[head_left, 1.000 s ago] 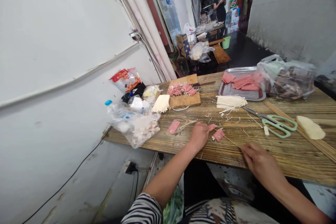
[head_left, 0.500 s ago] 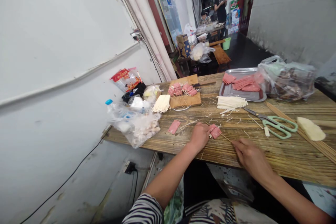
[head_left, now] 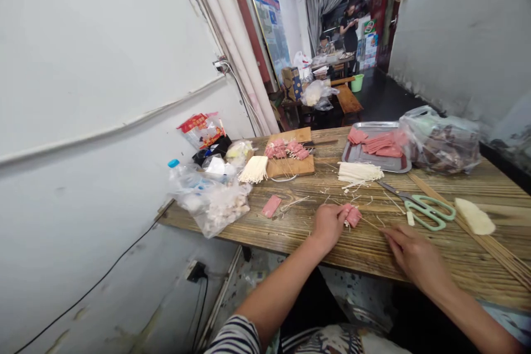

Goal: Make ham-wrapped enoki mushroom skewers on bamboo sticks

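My left hand [head_left: 328, 222] rests on the wooden table [head_left: 415, 243] with its fingers closed on small pink meat rolls [head_left: 352, 214]. A thin bamboo skewer [head_left: 370, 224] runs from the rolls to my right hand [head_left: 410, 254], which pinches its near end. A loose pink meat slice [head_left: 271, 206] lies to the left of my left hand. A bundle of white enoki mushrooms [head_left: 357, 172] lies just beyond the rolls.
Green-handled scissors [head_left: 423, 211] lie right of the mushrooms. A metal tray [head_left: 385, 163] holds pink slices; a cutting board [head_left: 290, 166] carries finished skewers. Plastic bags [head_left: 211, 199] sit at the left, another bag [head_left: 443, 144] at the back right. Bare skewers [head_left: 493, 249] lie along the right. People stand far behind.
My right hand has pushed the skewer left, and the meat rolls have closed up against my left hand's fingers. The camera has tilted up a little.
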### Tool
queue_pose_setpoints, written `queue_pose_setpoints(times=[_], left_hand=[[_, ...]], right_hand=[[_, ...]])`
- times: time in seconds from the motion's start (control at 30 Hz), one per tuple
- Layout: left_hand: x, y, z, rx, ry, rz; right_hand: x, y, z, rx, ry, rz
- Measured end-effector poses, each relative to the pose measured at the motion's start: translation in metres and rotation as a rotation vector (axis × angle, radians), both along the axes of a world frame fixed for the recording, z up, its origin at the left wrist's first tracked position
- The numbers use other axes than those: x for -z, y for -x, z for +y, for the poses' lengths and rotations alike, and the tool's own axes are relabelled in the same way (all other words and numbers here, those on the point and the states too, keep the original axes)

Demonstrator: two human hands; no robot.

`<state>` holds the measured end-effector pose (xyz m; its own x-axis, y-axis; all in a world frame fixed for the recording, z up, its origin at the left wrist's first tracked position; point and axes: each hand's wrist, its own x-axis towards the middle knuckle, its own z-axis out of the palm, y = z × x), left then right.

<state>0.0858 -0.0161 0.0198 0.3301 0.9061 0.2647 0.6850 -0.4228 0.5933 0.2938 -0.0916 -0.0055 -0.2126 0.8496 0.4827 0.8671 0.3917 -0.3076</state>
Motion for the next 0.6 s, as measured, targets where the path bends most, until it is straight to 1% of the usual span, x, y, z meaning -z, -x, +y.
queue_pose_setpoints(times=[0.07,0.17,0.23,0.3,0.37,0.43,0.5,0.53,0.6], left_hand=[[-0.001,-0.023,-0.002,0.007,-0.009,-0.026],[-0.004,-0.055,-0.005,0.053,0.011,-0.043],[-0.005,-0.070,-0.009,0.107,0.033,-0.079],[-0.006,-0.076,-0.013,0.157,0.045,-0.135],[-0.007,-0.075,-0.017,0.177,0.054,-0.195],[-0.007,-0.067,-0.020,0.155,0.062,-0.232],[-0.005,-0.054,-0.021,0.096,0.052,-0.227],[-0.003,-0.046,-0.021,0.046,0.032,-0.214],[0.000,-0.023,-0.019,-0.028,-0.026,-0.198]], right_hand=[[-0.001,-0.023,-0.003,0.007,-0.012,0.017],[-0.003,-0.057,-0.011,0.034,-0.005,0.011],[-0.006,-0.074,-0.015,0.054,0.015,-0.005],[-0.009,-0.085,-0.019,0.062,0.030,-0.014],[-0.010,-0.092,-0.020,0.063,0.031,-0.024],[-0.010,-0.096,-0.021,0.073,0.018,-0.040],[-0.012,-0.098,-0.021,0.081,0.009,-0.067],[-0.014,-0.098,-0.021,0.079,0.006,-0.080],[-0.019,-0.098,-0.021,0.077,-0.019,-0.099]])
